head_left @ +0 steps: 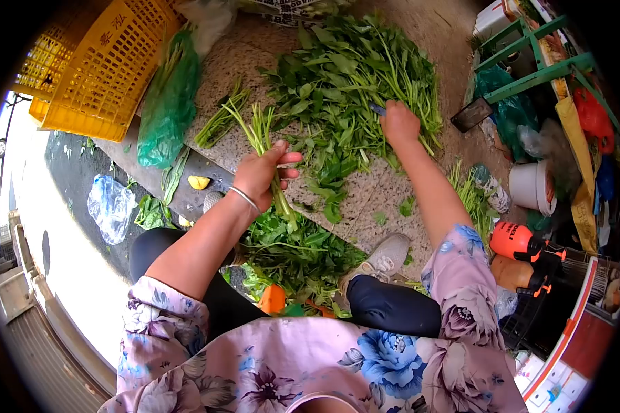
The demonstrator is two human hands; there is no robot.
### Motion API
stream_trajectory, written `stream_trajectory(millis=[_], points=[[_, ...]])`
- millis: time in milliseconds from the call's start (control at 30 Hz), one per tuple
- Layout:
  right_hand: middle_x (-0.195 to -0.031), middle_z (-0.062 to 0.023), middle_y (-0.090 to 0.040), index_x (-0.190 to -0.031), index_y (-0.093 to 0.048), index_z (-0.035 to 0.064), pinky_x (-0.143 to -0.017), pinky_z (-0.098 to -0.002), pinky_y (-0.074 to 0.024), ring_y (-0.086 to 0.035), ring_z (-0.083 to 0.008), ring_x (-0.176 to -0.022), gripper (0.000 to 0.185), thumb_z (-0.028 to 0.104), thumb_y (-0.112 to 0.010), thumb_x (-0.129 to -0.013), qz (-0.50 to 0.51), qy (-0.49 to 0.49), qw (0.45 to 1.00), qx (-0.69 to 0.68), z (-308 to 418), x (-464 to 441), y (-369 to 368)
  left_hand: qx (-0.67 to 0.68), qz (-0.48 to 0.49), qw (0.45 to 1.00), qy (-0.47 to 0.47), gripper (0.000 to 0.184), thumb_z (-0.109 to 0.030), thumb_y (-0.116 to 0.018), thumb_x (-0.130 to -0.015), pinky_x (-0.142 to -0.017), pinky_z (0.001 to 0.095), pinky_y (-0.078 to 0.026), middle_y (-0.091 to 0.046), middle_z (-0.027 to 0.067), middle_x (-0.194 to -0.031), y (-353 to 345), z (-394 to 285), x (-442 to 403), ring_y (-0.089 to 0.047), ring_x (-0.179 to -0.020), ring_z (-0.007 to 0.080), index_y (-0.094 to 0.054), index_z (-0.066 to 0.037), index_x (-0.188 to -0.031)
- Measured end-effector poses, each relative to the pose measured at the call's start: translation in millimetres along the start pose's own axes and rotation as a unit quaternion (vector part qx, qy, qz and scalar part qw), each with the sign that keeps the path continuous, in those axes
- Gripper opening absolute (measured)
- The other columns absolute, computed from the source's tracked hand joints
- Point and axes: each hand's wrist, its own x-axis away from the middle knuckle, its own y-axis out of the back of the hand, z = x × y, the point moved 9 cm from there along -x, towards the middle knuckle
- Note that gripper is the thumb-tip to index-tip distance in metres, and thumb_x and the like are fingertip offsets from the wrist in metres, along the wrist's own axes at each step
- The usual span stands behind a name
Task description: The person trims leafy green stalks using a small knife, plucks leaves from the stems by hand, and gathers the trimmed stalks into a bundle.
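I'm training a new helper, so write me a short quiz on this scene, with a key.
1. Fill in the gap: the green plastic bag lies beside the ____ plastic crate.
2. Choose one. The left hand holds:
A) a spray bottle
B) a bunch of green stems
C) a metal bowl
3. True or false: the right hand is at the large heap of leafy greens, with a small blue object at its fingers.

Key: 1. yellow; 2. B; 3. true
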Motion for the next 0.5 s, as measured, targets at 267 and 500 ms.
stream_trajectory(millis=[267,500], points=[[-0.073,-0.0019,-0.054,-0.093,-0.052,0.0037,-0.041,-0.0194,-0.0362,-0.048,-0.0072,-0.058,0.023,0.010,-0.066,-0.075,0.272,-0.172,0.526,-0.787,40,80,-4,0.004,-0.006,1.000,0.002,0.025,-0.022,-0.044,-0.090,-0.048,0.0221,-0.037,-0.061,0.0035,-0.082,-2,3,0,-0.053,-0.059,0.0117,-0.049,-0.005,-0.107],[-0.075,-0.0023,-0.054,-0.092,-0.052,0.0049,-0.040,-0.0158,-0.0310,-0.046,-0.0051,-0.057,0.023,0.003,-0.065,-0.073,0.295,-0.177,0.467,-0.814,81,161,-10,0.015,0.031,0.999,-0.021,0.022,-0.023,-0.054,-0.085,-0.054,0.0241,-0.038,-0.062,0.0038,-0.088,-17,5,0,-0.058,-0.070,0.0132,-0.051,-0.010,-0.102]])
